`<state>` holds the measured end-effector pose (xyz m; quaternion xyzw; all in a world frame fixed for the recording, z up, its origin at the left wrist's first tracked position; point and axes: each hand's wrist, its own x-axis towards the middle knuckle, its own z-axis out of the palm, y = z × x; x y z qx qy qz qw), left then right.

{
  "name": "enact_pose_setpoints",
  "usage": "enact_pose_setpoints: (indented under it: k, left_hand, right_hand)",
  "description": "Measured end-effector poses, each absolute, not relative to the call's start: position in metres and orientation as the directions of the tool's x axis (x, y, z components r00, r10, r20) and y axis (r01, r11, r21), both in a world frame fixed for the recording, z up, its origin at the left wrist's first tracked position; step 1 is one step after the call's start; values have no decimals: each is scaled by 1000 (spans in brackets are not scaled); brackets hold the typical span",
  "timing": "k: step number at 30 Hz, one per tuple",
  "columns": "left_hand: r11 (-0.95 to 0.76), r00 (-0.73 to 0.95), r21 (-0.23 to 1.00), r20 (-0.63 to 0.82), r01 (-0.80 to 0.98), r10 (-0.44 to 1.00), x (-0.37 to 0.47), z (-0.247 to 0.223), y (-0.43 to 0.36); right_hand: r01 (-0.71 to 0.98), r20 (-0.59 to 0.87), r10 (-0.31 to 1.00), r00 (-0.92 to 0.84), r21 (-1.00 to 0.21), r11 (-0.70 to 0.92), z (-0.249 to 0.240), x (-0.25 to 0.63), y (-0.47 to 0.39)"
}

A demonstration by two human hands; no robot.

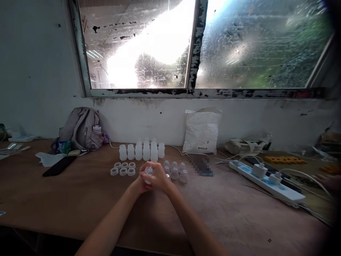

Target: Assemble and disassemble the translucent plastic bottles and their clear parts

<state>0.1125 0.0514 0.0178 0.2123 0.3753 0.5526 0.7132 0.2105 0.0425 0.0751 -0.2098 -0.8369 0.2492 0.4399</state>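
Observation:
Together, my hands grip a small translucent baby bottle point(149, 171), its nipple top pointing up toward me. My left hand point(142, 185) wraps its lower side. From above and the right, my right hand point(159, 175) closes round the collar; the fingers hide most of the bottle. Behind them stands a row of frosted baby bottles point(130, 152), some topped with nipples. Left of my hands lie white collar rings point(123, 172) in two rows. Clear bottle caps point(183, 176) stand in rows just right of my right hand, which partly covers the nearest pieces.
A grey backpack point(80, 129) and a black phone point(59, 166) are at the left. Against the wall leans a white plastic package point(201, 131). A white power strip point(269, 183) with chargers and trailing cables crosses the right side. The brown tabletop point(66, 199) ends near me.

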Motion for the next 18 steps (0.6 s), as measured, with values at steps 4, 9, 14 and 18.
enact_pose_setpoints:
  k: [4, 9, 14, 18]
  left_hand:
    - [193, -78, 754, -308, -627, 948, 103, 16, 64]
    - [54, -308, 804, -287, -592, 907, 92, 15, 71]
    - [-133, -558, 885, -159, -447, 815, 98, 16, 65]
    - [-234, -645, 922, -22, -309, 764, 103, 18, 61]
  right_hand:
    - [210, 632, 622, -463, -603, 769, 62, 212, 56]
    - [321, 609, 724, -325, -648, 690, 51, 212, 70]
    - [340, 588, 776, -228, -698, 630, 50, 217, 75]
    - [305, 455, 871, -184, -816, 491, 50, 221, 79]
